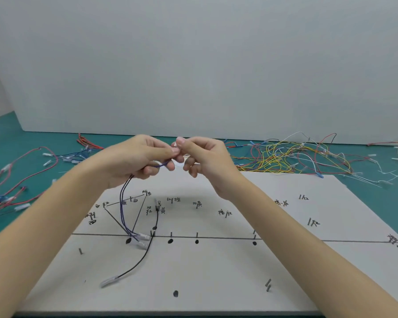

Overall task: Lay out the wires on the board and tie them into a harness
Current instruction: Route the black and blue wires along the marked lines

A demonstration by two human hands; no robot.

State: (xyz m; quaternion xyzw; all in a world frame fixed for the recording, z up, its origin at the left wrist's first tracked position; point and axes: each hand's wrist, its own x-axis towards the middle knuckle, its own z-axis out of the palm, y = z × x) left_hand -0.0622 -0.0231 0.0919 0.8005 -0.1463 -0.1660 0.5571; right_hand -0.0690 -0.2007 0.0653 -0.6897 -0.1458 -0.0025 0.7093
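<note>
A single wide-angle view from the person's head looks forward and slightly down across the bench (7,143). It sits close above the white board (285,271), whose near edge runs along the bottom of the frame. Both forearms enter from the lower corners, the hands meeting near mid-frame. A plain grey wall (193,65) fills the upper half.

The board (216,267) was pale grey-white with black lines, dots and handwritten marks. Purple wires (122,203) and a black wire (145,253) crossed it. The mat (21,143) was teal; upper right, a tangle (292,157) showed yellow, red, white and blue.
</note>
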